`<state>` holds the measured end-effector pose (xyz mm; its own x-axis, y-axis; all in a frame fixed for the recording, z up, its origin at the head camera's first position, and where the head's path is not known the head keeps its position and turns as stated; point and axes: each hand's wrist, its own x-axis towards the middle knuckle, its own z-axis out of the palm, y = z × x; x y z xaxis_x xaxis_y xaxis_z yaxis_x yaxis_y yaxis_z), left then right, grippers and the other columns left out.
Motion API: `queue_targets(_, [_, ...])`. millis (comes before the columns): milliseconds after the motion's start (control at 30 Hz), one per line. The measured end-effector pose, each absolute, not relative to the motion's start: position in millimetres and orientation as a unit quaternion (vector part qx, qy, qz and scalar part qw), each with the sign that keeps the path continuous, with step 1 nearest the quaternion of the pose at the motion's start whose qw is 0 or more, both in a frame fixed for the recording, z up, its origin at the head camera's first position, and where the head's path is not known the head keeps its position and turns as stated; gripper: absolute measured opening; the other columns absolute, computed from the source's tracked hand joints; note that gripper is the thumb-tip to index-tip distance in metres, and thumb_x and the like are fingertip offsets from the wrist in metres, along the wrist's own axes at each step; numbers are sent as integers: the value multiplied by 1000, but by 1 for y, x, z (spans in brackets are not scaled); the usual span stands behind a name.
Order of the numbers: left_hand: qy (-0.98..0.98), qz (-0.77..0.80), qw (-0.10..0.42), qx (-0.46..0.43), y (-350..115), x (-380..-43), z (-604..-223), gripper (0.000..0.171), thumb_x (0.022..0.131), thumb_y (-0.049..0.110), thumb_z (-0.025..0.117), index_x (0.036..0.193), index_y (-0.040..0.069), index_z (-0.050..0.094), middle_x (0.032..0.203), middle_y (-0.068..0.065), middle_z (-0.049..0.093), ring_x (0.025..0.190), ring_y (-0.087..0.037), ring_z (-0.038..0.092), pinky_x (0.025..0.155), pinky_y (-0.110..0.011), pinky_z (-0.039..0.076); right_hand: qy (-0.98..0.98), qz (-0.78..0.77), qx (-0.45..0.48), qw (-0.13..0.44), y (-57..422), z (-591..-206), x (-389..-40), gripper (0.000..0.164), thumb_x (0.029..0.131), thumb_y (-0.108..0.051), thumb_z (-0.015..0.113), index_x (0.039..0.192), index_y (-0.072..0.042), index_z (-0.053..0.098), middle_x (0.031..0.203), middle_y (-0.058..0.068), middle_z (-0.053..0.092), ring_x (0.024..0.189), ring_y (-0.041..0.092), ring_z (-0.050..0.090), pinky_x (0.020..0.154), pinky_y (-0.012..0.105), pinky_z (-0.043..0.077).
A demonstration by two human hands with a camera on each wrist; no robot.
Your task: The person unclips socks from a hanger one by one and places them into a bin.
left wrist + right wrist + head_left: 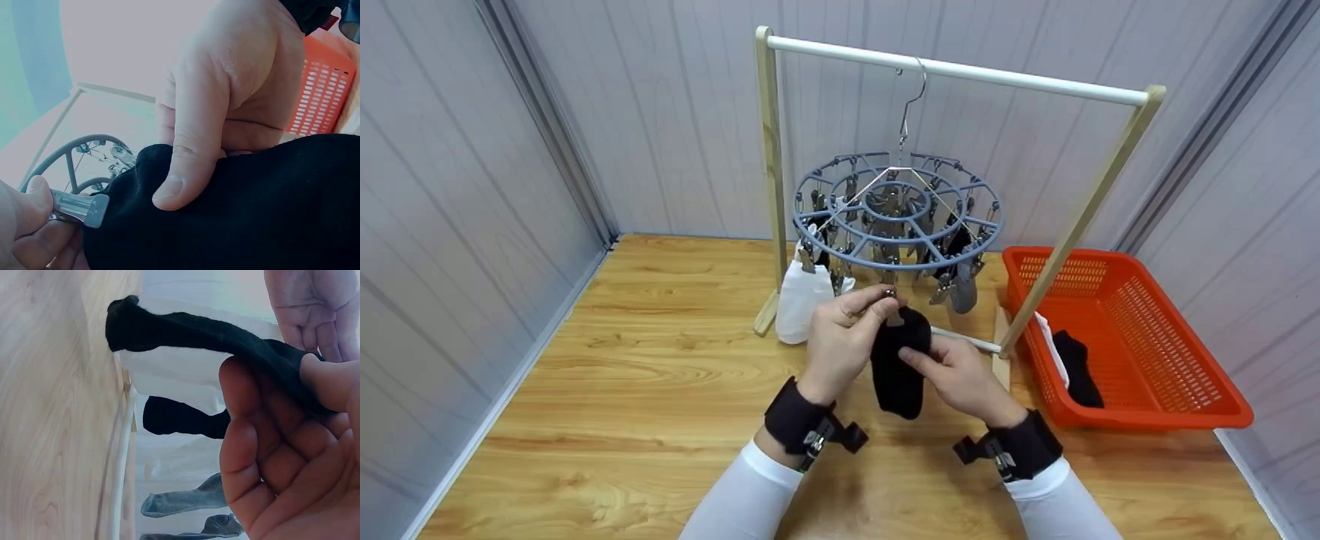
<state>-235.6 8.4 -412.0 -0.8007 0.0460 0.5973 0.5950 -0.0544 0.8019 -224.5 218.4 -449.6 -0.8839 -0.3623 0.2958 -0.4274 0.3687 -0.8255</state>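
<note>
A black sock (901, 367) hangs below the front edge of a round grey drying hanger (900, 264). My left hand (844, 334) pinches a metal clip (81, 208), whose flat jaw lies against the sock's upper edge. Lower on the same sock, my right hand (964, 375) grips the fabric between thumb and fingers. The right wrist view shows the sock (197, 332) stretching away from that right hand (287, 444). Part of the clip is hidden behind the left fingers in the head view.
A white sock (801, 300) and a grey sock (963, 289) hang from other clips. The hanger hooks onto a white rail (960, 71) on a wooden stand. At right, an orange basket (1177, 416) contains a black sock (1078, 371) and a white piece.
</note>
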Motion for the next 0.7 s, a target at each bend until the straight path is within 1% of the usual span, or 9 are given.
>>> queue_targets(67, [-657, -683, 205, -245, 9, -236, -412, 20, 104, 8, 78, 119, -4, 83, 105, -21, 83, 100, -25, 81, 86, -30, 65, -832, 496, 243, 42, 221, -448, -225, 18, 110, -26, 73, 116, -15, 86, 113, -1, 82, 109, 18, 75, 93, 32, 60])
queue_targets(133, [-656, -683, 207, -246, 9, -236, -412, 20, 104, 7, 78, 119, -4, 83, 105, -20, 83, 99, -25, 81, 85, -30, 65, -840, 481, 246, 49, 223, -447, -225, 18, 110, -27, 74, 117, -16, 86, 114, -3, 82, 110, 17, 76, 94, 33, 61])
queue_targets(267, [-658, -682, 207, -244, 9, -236, -413, 21, 104, 7, 77, 121, -5, 83, 105, -17, 84, 93, -27, 81, 83, -30, 65, -854, 451, 250, 64, 227, -443, -224, 15, 109, -26, 74, 111, -17, 86, 105, -4, 82, 97, 14, 76, 83, 30, 59])
queue_targets(367, [-659, -682, 204, -243, 9, -236, -413, 21, 104, 7, 77, 121, -6, 82, 105, -15, 84, 90, -27, 81, 83, -31, 66, -860, 436, 255, 67, 230, -441, -224, 15, 109, -25, 75, 108, -16, 86, 101, -5, 82, 91, 13, 75, 78, 30, 58])
queue_targets(500, [-649, -688, 206, -249, 9, -236, -414, 20, 104, 5, 77, 120, -7, 82, 104, -15, 84, 88, -29, 81, 82, -34, 67, -863, 426, 263, 61, 232, -441, -226, 15, 109, -25, 74, 112, -16, 86, 106, -5, 82, 95, 12, 77, 81, 32, 61])
queue_targets(700, [-646, -689, 212, -250, 10, -237, -414, 21, 104, 5, 77, 120, -7, 82, 104, -16, 84, 90, -29, 82, 82, -36, 67, -871, 411, 261, 61, 234, -439, -226, 15, 110, -28, 74, 108, -17, 85, 101, -7, 81, 90, 11, 76, 78, 31, 60])
